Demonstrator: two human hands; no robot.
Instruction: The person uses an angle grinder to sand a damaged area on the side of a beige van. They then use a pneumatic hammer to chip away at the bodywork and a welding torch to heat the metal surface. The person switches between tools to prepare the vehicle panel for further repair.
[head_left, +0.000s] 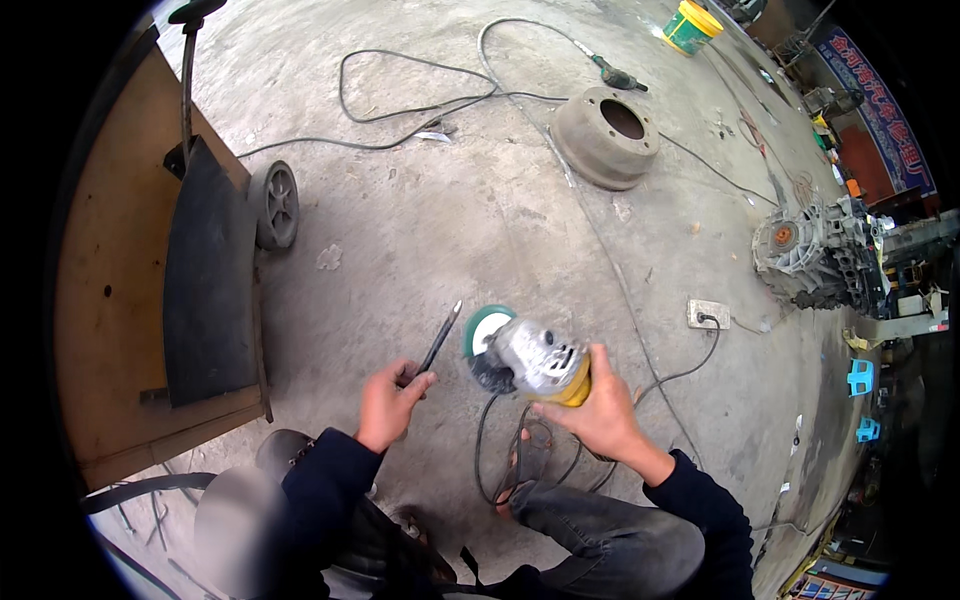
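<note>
In my left hand [388, 405], fingers closed, is a slim dark metal rod [438, 342] with a bright pointed tip, slanting up and away from me. My right hand [603, 412] is wrapped round the yellow body of an angle grinder [545, 360] with a silver head. Its round disc [474, 322], green at the rim and white further in, faces the rod. A gap shows between the rod's tip and the disc. Whether the disc is spinning I cannot tell. A dark cord [482, 440] loops over the floor below the grinder, beside my foot.
To the left stands a wooden-sided cart [120, 300] with a wheel [277, 205]. Ahead sit a brake drum [590, 150], a corded power tool [618, 75] and a yellow-green bucket [690, 30]. Rightward are a socket block [707, 314], a large engine part [815, 250] and blue stools [860, 378].
</note>
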